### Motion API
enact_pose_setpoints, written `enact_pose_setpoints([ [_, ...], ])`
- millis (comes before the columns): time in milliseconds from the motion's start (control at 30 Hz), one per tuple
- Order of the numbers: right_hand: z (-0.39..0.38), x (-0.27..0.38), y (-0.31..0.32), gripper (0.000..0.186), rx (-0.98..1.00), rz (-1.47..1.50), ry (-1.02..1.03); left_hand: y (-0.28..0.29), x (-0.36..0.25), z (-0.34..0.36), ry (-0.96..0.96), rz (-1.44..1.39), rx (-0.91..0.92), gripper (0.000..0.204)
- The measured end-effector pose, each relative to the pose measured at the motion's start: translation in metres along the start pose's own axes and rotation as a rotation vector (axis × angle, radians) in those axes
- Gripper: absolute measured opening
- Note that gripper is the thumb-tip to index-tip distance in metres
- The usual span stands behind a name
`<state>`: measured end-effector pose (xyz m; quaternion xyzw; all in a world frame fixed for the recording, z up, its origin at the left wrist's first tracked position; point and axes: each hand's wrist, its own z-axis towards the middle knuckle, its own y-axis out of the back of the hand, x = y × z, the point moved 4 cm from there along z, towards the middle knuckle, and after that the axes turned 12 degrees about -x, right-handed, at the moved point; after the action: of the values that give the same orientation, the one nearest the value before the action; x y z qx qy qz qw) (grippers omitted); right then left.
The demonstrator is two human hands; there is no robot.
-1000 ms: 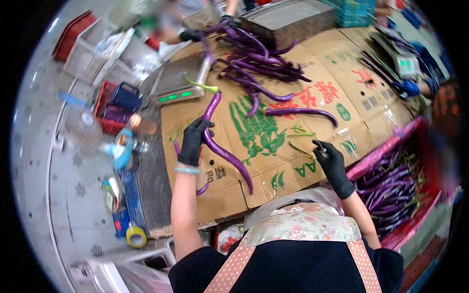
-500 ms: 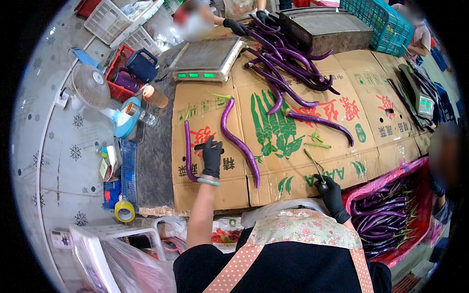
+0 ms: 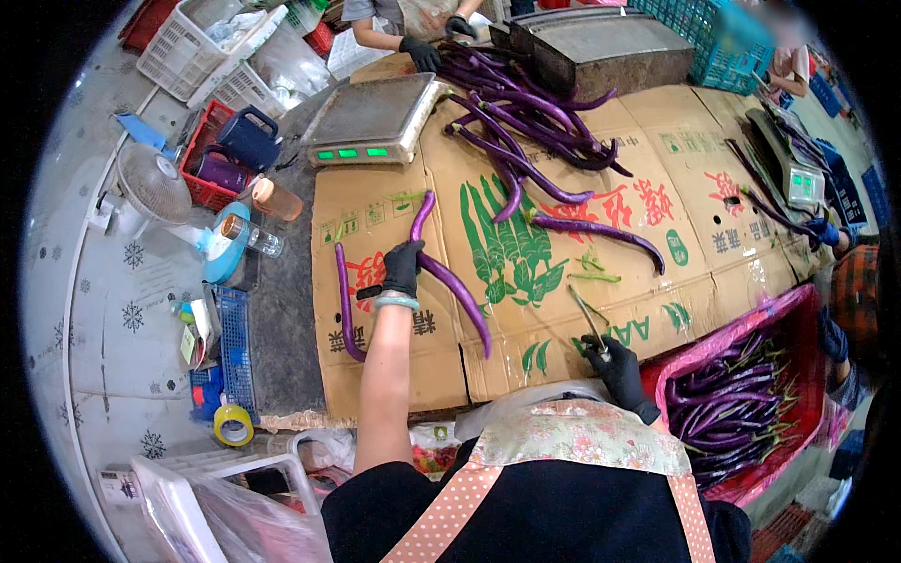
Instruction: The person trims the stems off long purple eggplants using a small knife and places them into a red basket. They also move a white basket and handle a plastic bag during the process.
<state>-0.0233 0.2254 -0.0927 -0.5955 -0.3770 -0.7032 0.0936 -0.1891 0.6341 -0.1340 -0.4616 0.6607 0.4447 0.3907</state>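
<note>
My left hand (image 3: 404, 268), in a black glove, is closed on the upper part of a long, curved purple eggplant (image 3: 460, 302) lying on flattened cardboard (image 3: 441, 366). Left of this hand lies another slim eggplant (image 3: 344, 296). My right hand (image 3: 617, 373), also black-gloved, grips a thin-bladed tool (image 3: 588, 313) whose exact kind I cannot make out. The blade points up and left, close to green stalk pieces (image 3: 594, 277). Beyond them a single eggplant (image 3: 601, 229) lies crosswise. A pile of eggplants (image 3: 526, 122) rests farther back.
A scale (image 3: 371, 117) stands at the back left, and a metal box (image 3: 610, 56) behind the pile. At my right is a pink-lined crate (image 3: 807, 310) full of eggplants. Co-workers' gloved hands (image 3: 419, 53) show at the far side and right. Bottles (image 3: 275, 199) and a fan (image 3: 155, 183) stand left.
My left hand has moved from beside the left slim eggplant to the curved one and taken hold of it. My right hand still holds the tool. The view has shifted slightly.
</note>
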Motion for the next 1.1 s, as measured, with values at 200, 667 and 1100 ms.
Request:
enact_pose_setpoints([
  [200,0.023,0.054,-0.018,0.032,0.180,0.480,-0.275,-0.021,-0.063,-0.080,-0.150,-0.614,-0.069,0.007],
  [667,0.039,0.087,0.024,0.029,-0.081,0.825,-0.314,-0.032,-0.131,-0.176,-0.480,-0.634,0.184,0.049],
  [1100,0.025,0.089,0.030,0.030,-0.214,0.647,-0.269,-0.030,-0.135,-0.180,-0.261,-1.049,0.614,0.049],
])
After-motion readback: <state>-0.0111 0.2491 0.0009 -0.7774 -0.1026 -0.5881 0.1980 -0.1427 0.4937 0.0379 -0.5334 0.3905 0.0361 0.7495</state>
